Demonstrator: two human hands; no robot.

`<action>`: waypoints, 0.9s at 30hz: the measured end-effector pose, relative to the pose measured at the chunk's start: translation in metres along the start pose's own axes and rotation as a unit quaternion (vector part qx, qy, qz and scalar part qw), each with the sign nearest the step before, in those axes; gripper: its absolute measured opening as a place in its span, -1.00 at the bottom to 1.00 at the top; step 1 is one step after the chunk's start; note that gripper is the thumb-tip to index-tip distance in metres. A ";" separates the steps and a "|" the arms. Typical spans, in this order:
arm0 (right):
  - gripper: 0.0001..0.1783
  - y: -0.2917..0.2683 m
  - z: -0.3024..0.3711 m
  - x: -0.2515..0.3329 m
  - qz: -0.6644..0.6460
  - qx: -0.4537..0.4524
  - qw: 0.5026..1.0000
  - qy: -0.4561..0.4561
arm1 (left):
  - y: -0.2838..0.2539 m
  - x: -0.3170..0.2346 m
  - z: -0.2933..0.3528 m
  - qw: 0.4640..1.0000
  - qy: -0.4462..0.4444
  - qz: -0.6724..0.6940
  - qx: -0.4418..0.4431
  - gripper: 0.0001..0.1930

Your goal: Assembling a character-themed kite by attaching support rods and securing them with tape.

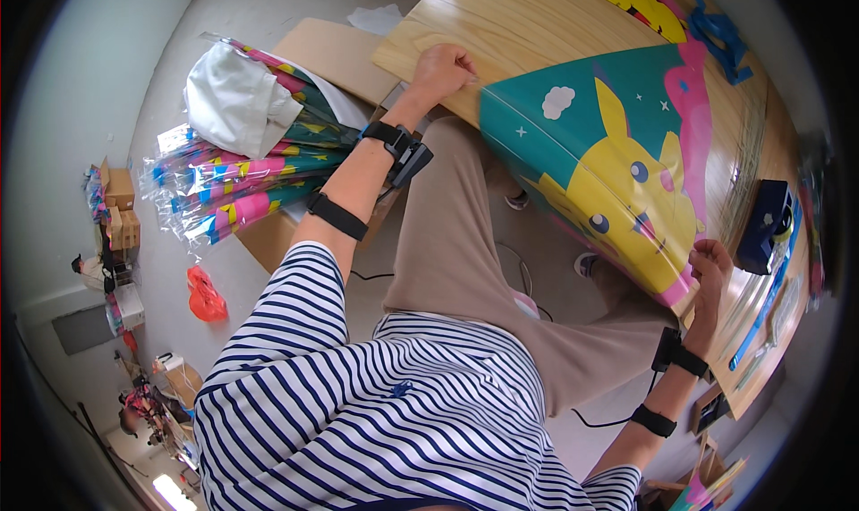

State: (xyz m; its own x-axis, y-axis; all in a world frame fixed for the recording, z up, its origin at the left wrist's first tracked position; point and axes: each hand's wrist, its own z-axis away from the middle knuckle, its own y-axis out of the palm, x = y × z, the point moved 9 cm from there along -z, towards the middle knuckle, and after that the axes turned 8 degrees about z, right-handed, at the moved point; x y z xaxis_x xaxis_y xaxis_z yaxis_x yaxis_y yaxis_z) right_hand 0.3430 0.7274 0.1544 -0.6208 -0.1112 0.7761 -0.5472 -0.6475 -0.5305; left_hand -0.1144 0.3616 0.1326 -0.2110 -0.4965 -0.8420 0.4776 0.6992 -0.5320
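Note:
A triangular teal, yellow and pink printed sheet (573,144), like a kite sail with a cartoon character, lies over the near edge of the wooden table (465,19). Part of it hangs past the edge above my lap. My right hand (711,265) pinches the sheet's border at its lower right corner. Close to the sheet's pointed left end, my left hand (443,71) is held at the table edge with its fingers curled together. Whatever those fingers hold, if anything, is too small to make out.
Left of me, a cardboard box (264,247) carries plastic-wrapped printed bundles (259,184) and a white cloth (234,99). On the table's right are a dark blue tape dispenser (765,227), a blue strip (761,310) and a blue plastic piece (716,32). A red bag (206,294) lies on the floor.

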 end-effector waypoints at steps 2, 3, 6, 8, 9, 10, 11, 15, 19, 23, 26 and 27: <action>-0.84 -0.001 0.000 -0.003 0.002 0.006 1.000 0.004 | 0.001 -0.006 0.000 1.000 0.008 -0.020 0.001 -0.89; -0.84 -0.001 0.001 -0.003 0.002 0.007 1.000 0.004 | 0.001 -0.008 0.000 1.000 0.010 -0.026 0.001 -0.89; -0.84 -0.001 0.001 -0.004 0.000 0.005 1.000 -0.001 | 0.002 -0.012 0.001 0.999 0.019 -0.044 -0.004 -0.88; -0.84 -0.002 0.000 -0.008 -0.013 0.008 1.000 0.004 | 0.001 -0.014 0.002 0.998 0.027 -0.056 -0.007 -0.88; -0.84 -0.002 0.001 -0.009 -0.013 0.008 1.000 0.005 | 0.003 -0.015 0.002 0.998 0.025 -0.064 -0.001 -0.85; -0.82 -0.001 0.001 -0.011 -0.024 0.014 1.000 0.011 | 0.004 -0.017 0.003 0.997 0.023 -0.072 0.005 -0.82; -0.80 0.000 0.002 -0.013 -0.035 0.021 0.999 0.018 | 0.005 -0.018 0.004 0.997 0.022 -0.072 0.006 -0.82; -0.83 -0.001 0.002 -0.015 -0.041 0.005 0.999 0.009 | 0.004 -0.017 0.003 0.996 0.016 -0.087 -0.006 -0.78; -0.81 -0.001 0.002 -0.014 -0.033 0.013 0.999 0.009 | 0.004 -0.019 0.004 0.995 0.025 -0.098 -0.013 -0.78; -0.82 -0.002 0.002 -0.014 -0.035 0.006 0.999 0.004 | 0.005 -0.019 0.003 0.994 0.021 -0.107 -0.020 -0.79; -0.82 0.000 0.002 -0.012 -0.034 0.003 0.999 0.006 | 0.004 -0.018 0.004 0.992 0.020 -0.124 -0.022 -0.80; -0.82 0.000 0.003 -0.013 -0.034 0.002 0.999 0.006 | 0.005 -0.017 0.003 0.992 0.016 -0.121 -0.018 -0.80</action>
State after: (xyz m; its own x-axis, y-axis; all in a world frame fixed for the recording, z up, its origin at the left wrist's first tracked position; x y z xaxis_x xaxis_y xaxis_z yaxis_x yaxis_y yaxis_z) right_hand 0.3524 0.7270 0.1456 -0.5892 -0.0569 0.8060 -0.5859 -0.6568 -0.4747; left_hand -0.1059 0.3715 0.1445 -0.3437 -0.6360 -0.6909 0.3784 0.5796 -0.7217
